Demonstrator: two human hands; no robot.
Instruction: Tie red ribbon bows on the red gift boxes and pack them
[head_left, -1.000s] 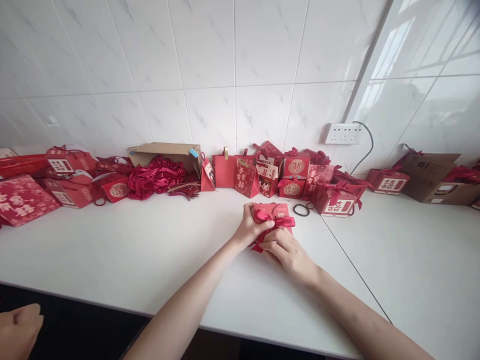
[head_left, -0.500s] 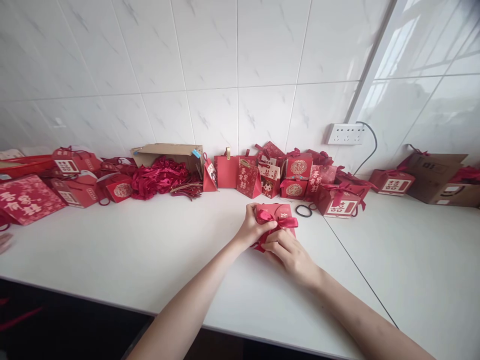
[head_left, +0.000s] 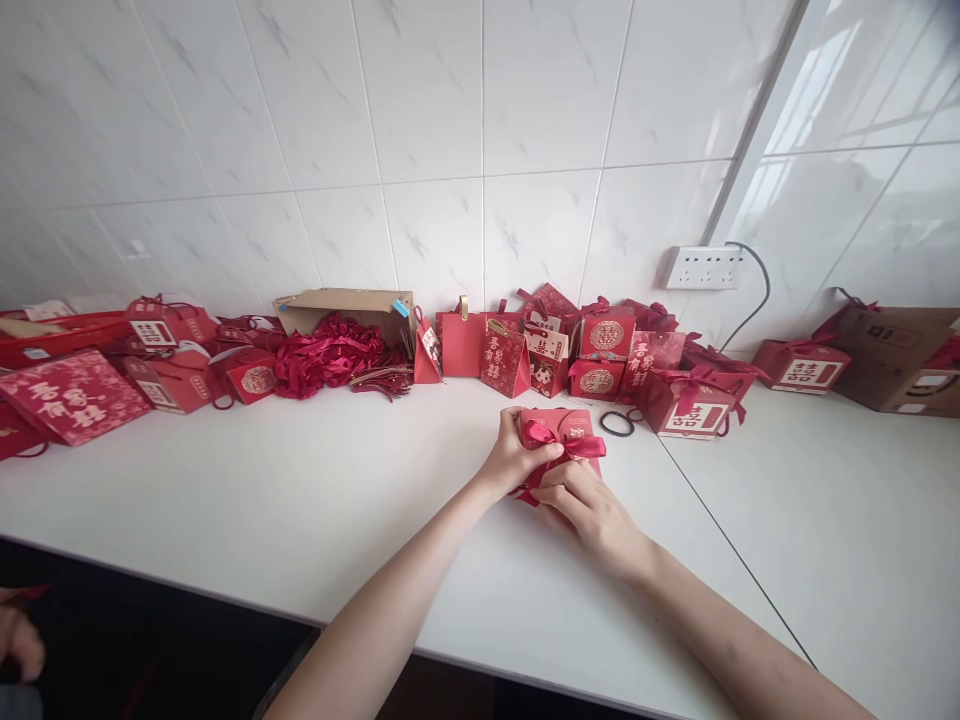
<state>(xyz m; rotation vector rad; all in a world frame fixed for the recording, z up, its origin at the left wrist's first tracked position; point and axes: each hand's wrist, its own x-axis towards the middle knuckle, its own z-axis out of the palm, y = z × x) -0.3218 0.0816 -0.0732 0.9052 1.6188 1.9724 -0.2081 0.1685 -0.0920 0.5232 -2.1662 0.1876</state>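
A small red gift box with gold print lies on the white table, a shiny red ribbon bow across its top. Holding the box from its left side is my left hand, the thumb pressed on the middle of the bow. My right hand is closed at the near side of the box, its bent fingers pinching at the ribbon just below the knot. The exact grip of those fingertips is partly hidden. A black elastic loop rests just beyond the box to the right.
Finished-looking red boxes line the tiled wall. A pile of red ribbons spills from a cardboard box. Another carton stands far right, a power strip above. Another person's hand shows at lower left.
The view has shifted slightly left. My hands keep almost the same hold on the box and ribbon. Another person's hand now shows at lower left, below the table edge.
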